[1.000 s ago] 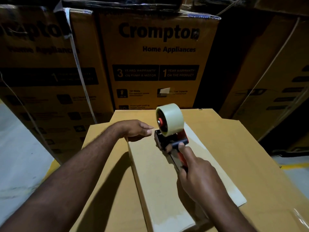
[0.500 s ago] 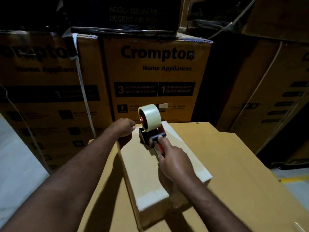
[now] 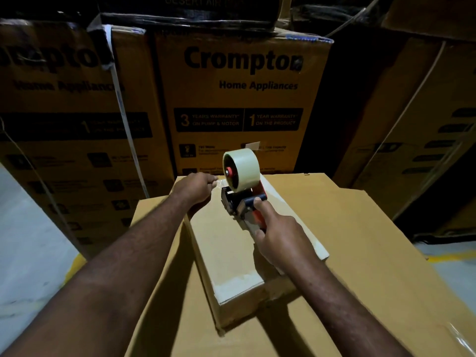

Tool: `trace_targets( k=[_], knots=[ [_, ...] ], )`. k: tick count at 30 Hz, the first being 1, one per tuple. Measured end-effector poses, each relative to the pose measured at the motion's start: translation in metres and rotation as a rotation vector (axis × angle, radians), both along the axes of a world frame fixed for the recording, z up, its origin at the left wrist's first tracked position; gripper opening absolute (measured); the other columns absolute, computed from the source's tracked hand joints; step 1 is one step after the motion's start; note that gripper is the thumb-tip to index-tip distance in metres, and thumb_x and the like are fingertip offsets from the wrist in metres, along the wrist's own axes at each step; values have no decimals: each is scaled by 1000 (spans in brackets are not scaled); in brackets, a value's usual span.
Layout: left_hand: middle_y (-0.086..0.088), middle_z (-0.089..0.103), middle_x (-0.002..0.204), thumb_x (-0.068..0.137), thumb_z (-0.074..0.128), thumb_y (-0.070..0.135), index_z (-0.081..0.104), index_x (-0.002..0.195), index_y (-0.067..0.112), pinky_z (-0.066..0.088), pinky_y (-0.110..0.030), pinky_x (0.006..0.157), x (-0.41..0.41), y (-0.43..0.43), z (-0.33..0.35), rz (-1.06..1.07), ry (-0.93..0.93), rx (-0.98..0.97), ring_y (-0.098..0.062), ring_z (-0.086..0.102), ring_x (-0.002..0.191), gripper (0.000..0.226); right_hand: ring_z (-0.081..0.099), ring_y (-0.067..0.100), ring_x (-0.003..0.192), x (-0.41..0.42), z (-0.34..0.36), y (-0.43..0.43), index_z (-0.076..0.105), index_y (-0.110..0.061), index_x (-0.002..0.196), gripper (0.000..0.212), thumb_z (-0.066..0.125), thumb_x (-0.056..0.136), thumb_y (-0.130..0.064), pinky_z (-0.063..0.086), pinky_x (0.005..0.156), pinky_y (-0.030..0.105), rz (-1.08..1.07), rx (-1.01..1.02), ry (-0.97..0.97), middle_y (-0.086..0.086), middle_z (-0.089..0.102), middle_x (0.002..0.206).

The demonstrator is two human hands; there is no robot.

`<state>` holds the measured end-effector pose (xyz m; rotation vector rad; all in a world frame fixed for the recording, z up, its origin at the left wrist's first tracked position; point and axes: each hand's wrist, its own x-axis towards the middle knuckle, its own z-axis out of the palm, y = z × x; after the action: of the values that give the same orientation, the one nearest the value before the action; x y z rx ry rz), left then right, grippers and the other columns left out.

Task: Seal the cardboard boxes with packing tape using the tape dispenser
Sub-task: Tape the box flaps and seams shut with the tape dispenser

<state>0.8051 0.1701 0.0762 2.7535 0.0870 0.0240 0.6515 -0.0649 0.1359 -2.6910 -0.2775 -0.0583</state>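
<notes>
Right hand (image 3: 280,240) grips plastic tape dispenser (image 3: 240,186); left hand (image 3: 195,188) seemingly pinches glossy tape end (image 3: 220,183).

Pale cream tape roll (image 3: 242,168) on a red hub, black-and-red dispenser (image 3: 244,207), plain tan small box (image 3: 231,253), yellow-brown cartons (image 3: 239,99) with black lettering

Dim, warm light falls from above, brightest on the tape roll (image 3: 243,167) and the top of the small box (image 3: 231,243). Both forearms (image 3: 116,274) throw dark shadows over the big carton (image 3: 360,228) below. The upper and right edges sink into black. The middle printed carton (image 3: 242,99) reads sharp, while the left one (image 3: 64,99) is smeared and bowed by the wide lens. Glare glints on film (image 3: 461,336) at the lower right.
</notes>
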Motion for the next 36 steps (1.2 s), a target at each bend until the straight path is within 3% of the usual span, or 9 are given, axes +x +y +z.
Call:
trace_targets(
  k=[6, 11, 15, 19, 22, 26, 30, 32, 36],
  knots=[
    [0, 68, 126, 106, 45, 46, 61, 137, 34, 55, -44, 87, 1, -1, 2, 36, -6, -30, -24, 62, 107, 37, 55, 16, 74, -62, 21, -34, 19, -48, 143, 58, 51, 99, -28, 47, 60, 30, -27, -40, 107, -2, 58, 94],
    [0, 63, 135, 107, 44, 41, 58, 137, 36, 46, -56, 102, -7, -7, 5, 55, 6, 58, -27, 57, 121, 34, 50, 20, 80, -89, 28, -45, 18, -51, 145, 60, 51, 99, -33, 40, 59, 29, -34, -78, 153, 0, 64, 113],
    [-3, 11, 170, 109, 38, 30, 27, 159, 28, 8, -74, 116, -31, -31, 3, -78, 42, 276, -36, 6, 156, 52, 44, 4, 65, -88, 28, -42, 20, -48, 146, 59, 51, 100, -29, 29, 49, 19, -56, -58, 127, -3, 63, 106],
    [3, 12, 171, 111, 30, 36, 32, 158, 27, -1, -69, 120, -93, -49, 2, -321, 84, 206, -26, 2, 157, 48, 50, 3, 67, -87, 23, -43, 22, -45, 148, 59, 52, 100, -27, 46, 57, 24, -65, -22, 110, -4, 61, 101],
    [4, 10, 171, 111, 27, 40, 26, 161, 26, -6, -60, 123, -149, -60, 9, -333, 103, 179, -20, 1, 157, 52, 50, 4, 66, -87, 24, -41, 24, -45, 146, 57, 52, 99, -27, 43, 54, 27, -79, -31, 120, -6, 52, 88],
    [0, -6, 171, 102, 18, 68, 7, 164, 19, -13, -62, 121, -213, -90, 9, -259, 155, 230, -20, -12, 157, 79, 58, 17, 78, -85, 23, -43, 23, -46, 146, 59, 53, 98, -27, 49, 61, 33, -85, -29, 131, 0, 66, 108],
    [-8, -5, 171, 92, 24, 80, 8, 163, 14, -10, -73, 114, -242, -137, 1, -41, 147, 249, -26, -12, 157, 98, 50, 18, 75, -85, 22, -42, 24, -45, 147, 62, 53, 96, -26, 41, 57, 30, -72, -36, 120, 1, 63, 102],
    [-12, 3, 171, 92, 29, 76, 15, 162, 11, -3, -75, 113, -243, -154, -4, 43, 88, 265, -29, -5, 157, 95, 47, 19, 76, -87, 21, -43, 24, -44, 148, 61, 53, 97, -25, 40, 60, 30, -68, -38, 106, 1, 58, 99],
    [-7, 23, 168, 96, 34, 69, 33, 157, 15, 14, -66, 116, -239, -163, -12, 191, -67, 236, -26, 13, 156, 82, 50, 23, 85, -92, 19, -50, 26, -42, 147, 60, 54, 97, -25, 40, 68, 29, -20, -10, 105, 7, 66, 116]
  ],
)
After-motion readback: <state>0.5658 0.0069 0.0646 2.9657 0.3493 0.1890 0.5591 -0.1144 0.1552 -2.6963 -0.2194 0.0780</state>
